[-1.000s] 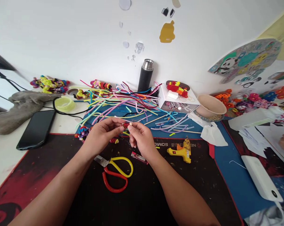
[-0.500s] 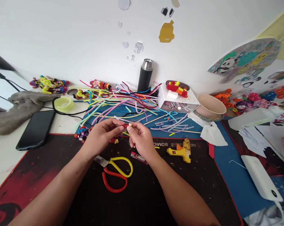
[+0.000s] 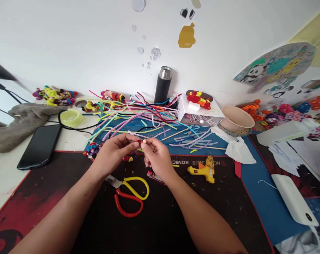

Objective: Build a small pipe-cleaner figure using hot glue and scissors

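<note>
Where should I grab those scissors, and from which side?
I'd take the scissors by the yellow loop and red loop, coming from your side, slightly right. They lie flat with the loops spread toward you, while the blades point away to the left, near your left wrist.

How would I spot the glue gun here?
On the black, red-edged mat, look right of the bare right hand. The yellow plastic glue gun lies there, its orange trigger setting it apart from the metal scissors with yellow and red handles.
</note>
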A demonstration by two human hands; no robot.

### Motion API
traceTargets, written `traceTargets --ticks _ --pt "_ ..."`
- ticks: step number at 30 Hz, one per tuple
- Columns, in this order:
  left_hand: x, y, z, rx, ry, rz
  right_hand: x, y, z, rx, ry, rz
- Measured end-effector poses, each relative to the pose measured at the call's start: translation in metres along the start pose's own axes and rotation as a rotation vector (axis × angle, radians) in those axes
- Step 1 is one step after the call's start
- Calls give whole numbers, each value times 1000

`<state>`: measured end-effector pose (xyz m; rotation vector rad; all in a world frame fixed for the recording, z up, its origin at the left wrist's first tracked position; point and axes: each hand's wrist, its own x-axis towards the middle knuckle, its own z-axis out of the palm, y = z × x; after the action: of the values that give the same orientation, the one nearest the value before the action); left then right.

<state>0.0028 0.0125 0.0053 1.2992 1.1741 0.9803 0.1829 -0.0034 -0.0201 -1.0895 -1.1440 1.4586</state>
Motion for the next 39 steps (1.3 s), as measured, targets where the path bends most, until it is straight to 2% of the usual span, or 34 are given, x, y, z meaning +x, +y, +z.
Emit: traceTargets --ticks 14,26,35,39 --pt "0 1 0 -24 13 -2 -1 -1 1 1 -18 -13" --pt "2 -3 -1 6 -29 -24 0 -3 1 -15 -13 4" --pt "3 4 -12 61 56 9 2 -7 -4 56 98 -11" --pt "4 3 -16 92 74 39 -8 -8 -5 13 71 23"
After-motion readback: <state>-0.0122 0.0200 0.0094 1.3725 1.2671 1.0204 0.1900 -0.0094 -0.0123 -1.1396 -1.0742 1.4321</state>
